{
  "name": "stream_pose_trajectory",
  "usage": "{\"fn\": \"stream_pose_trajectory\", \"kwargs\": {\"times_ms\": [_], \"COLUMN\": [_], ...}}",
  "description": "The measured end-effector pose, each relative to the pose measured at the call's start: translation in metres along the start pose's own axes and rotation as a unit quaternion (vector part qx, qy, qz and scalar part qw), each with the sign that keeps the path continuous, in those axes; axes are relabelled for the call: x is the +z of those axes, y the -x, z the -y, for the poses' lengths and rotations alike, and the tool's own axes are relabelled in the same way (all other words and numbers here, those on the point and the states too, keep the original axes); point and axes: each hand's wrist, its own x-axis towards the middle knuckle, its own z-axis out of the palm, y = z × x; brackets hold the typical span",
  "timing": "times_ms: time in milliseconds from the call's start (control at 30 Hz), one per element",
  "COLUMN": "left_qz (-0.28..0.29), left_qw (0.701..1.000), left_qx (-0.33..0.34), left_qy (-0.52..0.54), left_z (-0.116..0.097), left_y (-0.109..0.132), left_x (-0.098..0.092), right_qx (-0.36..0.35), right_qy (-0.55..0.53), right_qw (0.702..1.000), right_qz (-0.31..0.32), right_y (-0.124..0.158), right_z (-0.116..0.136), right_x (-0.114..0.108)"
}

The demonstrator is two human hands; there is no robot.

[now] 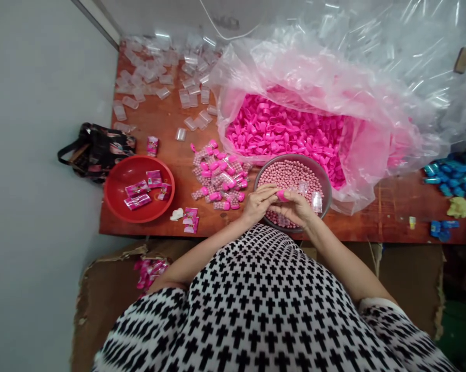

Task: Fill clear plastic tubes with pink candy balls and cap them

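Head view, looking down over a black-and-white cross-print top. A reddish wooden counter [163,129] runs across the frame, its grain scuffed. One huge crinkled clear plastic bag [334,77] covers its far right side and lies open on a heap of glossy hot-pink caps [279,129], too many to count. At the left edge sits one dark handbag [97,150]. Beside it stands one round red plastic bowl [140,219] holding about four shiny pink packets [137,188]. One round metal bowl [326,178] at the near edge is full of small pale pink beads [291,175]. Between the two bowls lies a loose pile of bead-filled tubes [221,178] with pink tops. Dozens of empty clear tubes [159,72] are scattered at the far left corner. Blue pieces [453,175] are heaped at the far right.

Both hands meet over the metal bowl's near rim. The left hand [258,201] has its fingers pressed together, tips on one pink cap [281,195]. The right hand [297,206] pinches the same cap from the other side, its fingers curled. The cap is small, rounded and bright pink, held just above the beads.
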Motion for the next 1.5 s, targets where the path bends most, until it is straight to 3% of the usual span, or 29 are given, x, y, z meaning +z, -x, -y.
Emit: {"fn": "stream_pose_trajectory", "kwargs": {"times_ms": [167, 267, 367, 433, 467, 500, 533, 567, 633, 667, 733, 833, 933, 1033, 1133, 1200, 1233, 1367, 1433, 1500], "left_qz": [0.004, 0.009, 0.012, -0.011, -0.036, -0.066, -0.097, -0.123, -0.143, -0.142, -0.140, -0.119, -0.046, 0.097, 0.203, 0.254, 0.275, 0.301, 0.270, 0.202], "left_qw": [1.000, 0.998, 0.995, 0.993, 0.991, 0.988, 0.983, 0.977, 0.962, 0.953, 0.941, 0.943, 0.955, 0.947, 0.917, 0.899, 0.892, 0.888, 0.907, 0.938], "left_qx": [-0.029, -0.063, -0.096, -0.110, -0.114, -0.116, -0.113, -0.106, -0.076, -0.063, -0.040, 0.004, 0.045, 0.063, 0.022, 0.013, 0.018, 0.048, 0.058, 0.050], "left_qy": [-0.004, -0.024, -0.035, -0.045, -0.058, -0.078, -0.104, -0.137, -0.221, -0.260, -0.305, -0.311, -0.289, -0.301, -0.341, -0.356, -0.359, -0.345, -0.317, -0.279], "left_z": [0.010, 0.021, 0.025, 0.024, 0.024, 0.026, 0.029, 0.033, 0.046, 0.052, 0.061, 0.059, 0.046, 0.042, 0.049, 0.053, 0.054, 0.055, 0.054, 0.052], "left_y": [0.010, 0.013, 0.013, 0.011, 0.009, 0.007, 0.004, 0.000, -0.006, -0.009, -0.012, -0.012, -0.015, -0.022, -0.027, -0.026, -0.024, -0.014, -0.012, -0.012], "left_x": [0.000, -0.004, -0.015, -0.032, -0.043, -0.056, -0.070, -0.084, -0.109, -0.118, -0.124, -0.102, -0.056, -0.008, 0.028, 0.043, 0.048, 0.045, 0.035, 0.025], "right_qx": [-0.054, -0.040, -0.004, -0.040, -0.076, -0.116, -0.142, -0.129, -0.062, -0.028, 0.033, 0.074, 0.040, -0.042, -0.096, -0.095, -0.097, -0.127, -0.148, -0.186], "right_qy": [-0.068, -0.065, 0.047, 0.210, 0.314, 0.421, 0.527, 0.614, 0.722, 0.751, 0.775, 0.773, 0.781, 0.827, 0.872, 0.884, 0.877, 0.805, 0.766, 0.676], "right_qw": [0.992, 0.992, 0.997, 0.974, 0.941, 0.886, 0.811, 0.734, 0.611, 0.567, 0.528, 0.537, 0.544, 0.498, 0.440, 0.439, 0.459, 0.578, 0.624, 0.711], "right_qz": [-0.089, -0.101, -0.057, -0.071, -0.106, -0.157, -0.210, -0.260, -0.319, -0.336, -0.345, -0.329, -0.303, -0.258, -0.191, -0.133, -0.103, -0.031, -0.039, -0.053], "right_y": [-0.014, -0.023, -0.023, -0.017, -0.013, -0.009, -0.007, -0.005, -0.007, -0.011, -0.021, -0.034, -0.037, -0.038, -0.050, -0.065, -0.073, -0.097, -0.097, -0.090], "right_z": [-0.033, -0.045, -0.040, -0.026, -0.015, -0.004, 0.008, 0.019, 0.038, 0.045, 0.051, 0.051, 0.050, 0.058, 0.065, 0.065, 0.062, 0.047, 0.041, 0.037], "right_x": [0.008, 0.009, 0.004, -0.006, -0.013, -0.022, -0.031, -0.041, -0.058, -0.065, -0.074, -0.082, -0.088, -0.094, -0.095, -0.093, -0.092, -0.095, -0.101, -0.107]}}
